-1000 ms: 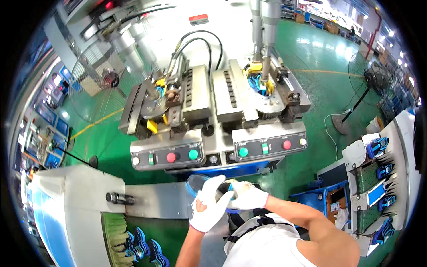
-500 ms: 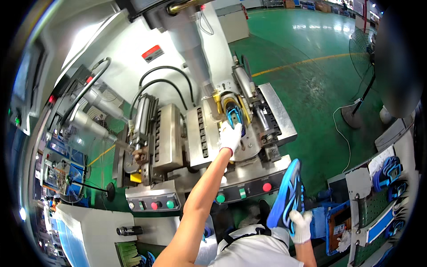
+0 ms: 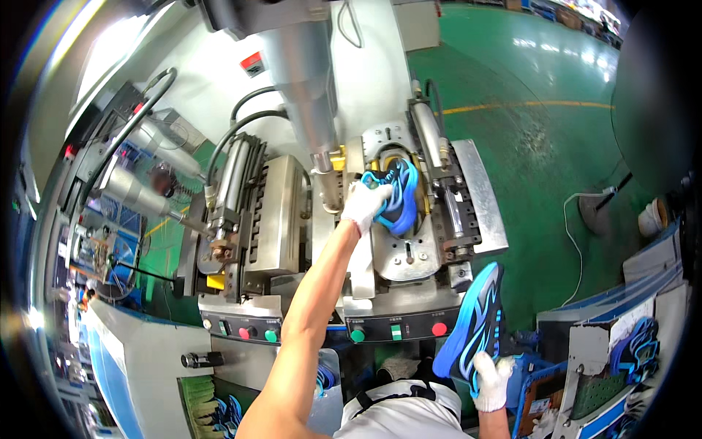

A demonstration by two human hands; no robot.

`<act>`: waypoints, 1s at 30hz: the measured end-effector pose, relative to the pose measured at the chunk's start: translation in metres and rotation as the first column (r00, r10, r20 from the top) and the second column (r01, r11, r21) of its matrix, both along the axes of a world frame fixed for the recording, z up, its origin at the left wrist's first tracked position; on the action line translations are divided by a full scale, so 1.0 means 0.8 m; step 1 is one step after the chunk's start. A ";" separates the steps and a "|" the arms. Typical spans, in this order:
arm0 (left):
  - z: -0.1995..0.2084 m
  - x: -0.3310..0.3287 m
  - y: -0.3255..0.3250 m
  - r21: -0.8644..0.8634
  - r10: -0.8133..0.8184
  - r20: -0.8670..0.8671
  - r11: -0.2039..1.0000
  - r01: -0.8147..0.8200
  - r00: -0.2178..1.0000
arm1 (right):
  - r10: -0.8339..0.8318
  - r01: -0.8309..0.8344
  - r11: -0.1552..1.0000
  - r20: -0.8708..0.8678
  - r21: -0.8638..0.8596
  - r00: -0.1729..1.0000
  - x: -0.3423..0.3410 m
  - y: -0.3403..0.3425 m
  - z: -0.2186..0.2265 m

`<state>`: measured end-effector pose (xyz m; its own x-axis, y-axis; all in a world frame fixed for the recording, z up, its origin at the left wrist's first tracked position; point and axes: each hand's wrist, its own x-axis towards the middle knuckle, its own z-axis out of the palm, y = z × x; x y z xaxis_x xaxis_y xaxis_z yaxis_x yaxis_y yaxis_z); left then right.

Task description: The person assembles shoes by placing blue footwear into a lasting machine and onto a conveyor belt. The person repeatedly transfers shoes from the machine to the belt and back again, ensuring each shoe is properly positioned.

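My left hand (image 3: 365, 203), in a white knit glove, is closed on a blue-and-black sports shoe (image 3: 403, 206) over the right station of a metal press machine (image 3: 409, 265). The shoe lies tilted on its side, its blue sole toward the right. Low on the right, my gloved right hand (image 3: 491, 382) is closed on a second blue-and-black sports shoe (image 3: 474, 322), toe pointing up and away from me. That shoe is clear of the machine's front edge. My left fingertips are partly hidden behind the first shoe.
A control panel with a green button (image 3: 357, 335) and a red button (image 3: 439, 329) runs along the machine's front. A thick metal cylinder (image 3: 300, 88) hangs above my left hand. More shoes (image 3: 635, 347) sit on a rack at right. A stiff brush (image 3: 198, 407) lies lower left.
My left hand has lifted the first shoe from the right station and turned it onto its side. The right hand still holds the second shoe. The view has shifted slightly.
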<state>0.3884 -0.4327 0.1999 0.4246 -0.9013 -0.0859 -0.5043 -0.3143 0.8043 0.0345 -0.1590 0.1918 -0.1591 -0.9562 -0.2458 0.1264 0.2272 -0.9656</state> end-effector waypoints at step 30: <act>-0.310 0.082 0.748 0.248 0.908 0.078 0.381 -0.890 0.411 | -0.026 -0.653 0.679 -0.900 -0.336 0.436 0.303 -0.325 -0.078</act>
<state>0.4540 0.1655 -0.0480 0.9601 0.0567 -0.2737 0.2303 -0.7158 0.6593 0.2765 -0.4194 0.1292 0.4027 -0.8254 0.3957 -0.6915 -0.5576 -0.4593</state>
